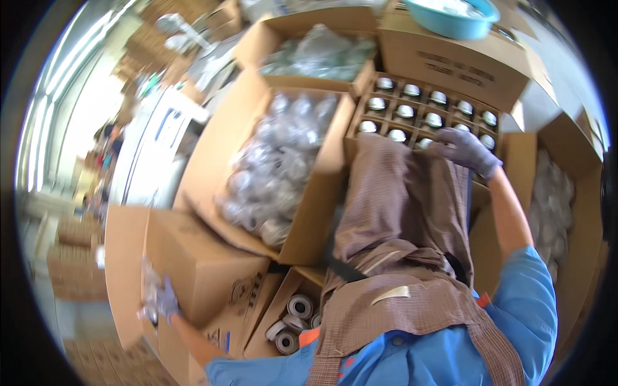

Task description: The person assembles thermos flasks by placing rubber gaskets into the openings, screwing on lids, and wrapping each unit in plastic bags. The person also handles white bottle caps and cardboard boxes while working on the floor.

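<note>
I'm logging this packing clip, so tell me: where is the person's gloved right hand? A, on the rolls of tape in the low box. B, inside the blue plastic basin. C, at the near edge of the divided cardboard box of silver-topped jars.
C: the right hand, in a pale purple glove, rests at the near edge of the divided cardboard box beside the silver-topped jars, not at the blue plastic basin.
</note>
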